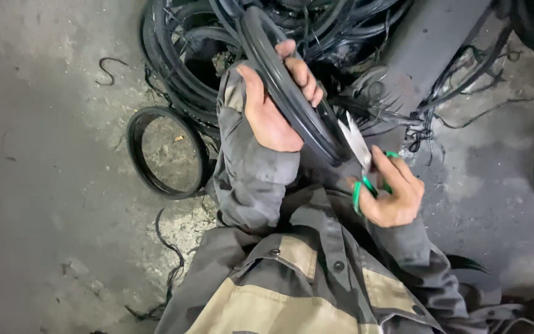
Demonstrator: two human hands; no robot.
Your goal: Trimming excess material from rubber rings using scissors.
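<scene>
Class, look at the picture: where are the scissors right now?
In the head view, the green-handled scissors are right of centre, gripped by the right hand, blades pointing up against the lower end of the black rubber ring held by the left hand.

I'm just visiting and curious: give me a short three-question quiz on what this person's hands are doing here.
1. True or false: the right hand holds green-handled scissors.
2. What does the left hand grip?
A. a hammer
B. a black rubber ring
C. a paint brush
3. Fill in: on the concrete floor, left of the person's sleeve, lies a single black ____.

Key:
1. True.
2. B; the fingers wrap over its rim.
3. Ring, lying flat, apart from the tangled pile of rubber rings farther off.
</scene>
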